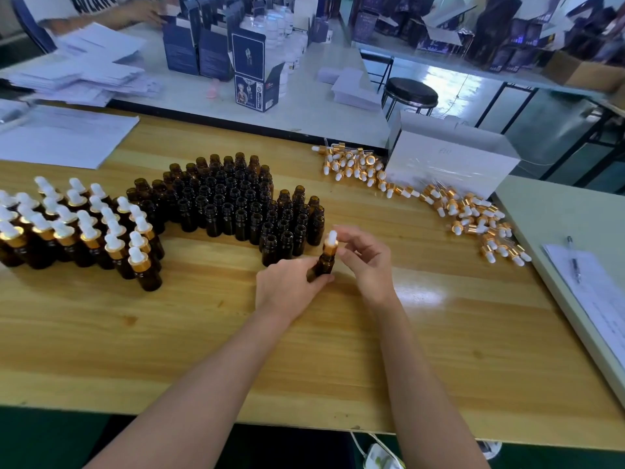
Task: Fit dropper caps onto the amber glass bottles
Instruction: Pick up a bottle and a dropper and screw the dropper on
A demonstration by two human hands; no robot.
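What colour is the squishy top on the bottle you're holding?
The bulb is white; head view.

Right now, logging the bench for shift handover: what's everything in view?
capped bottles: dozens, amber with gold-white tops, table left
open bottles: dozens, amber, table centre
held bottle: one, amber, capped, front centre
loose caps: heap, gold-white, table right
box: one, white, behind loose caps
papers: stack, white, table back left
pen: one, dark, on far-right sheet
cartons: several, dark blue, back
stool: one, black, back right
left hand: grips held bottle
right hand: fingertips at its cap, grip unclear
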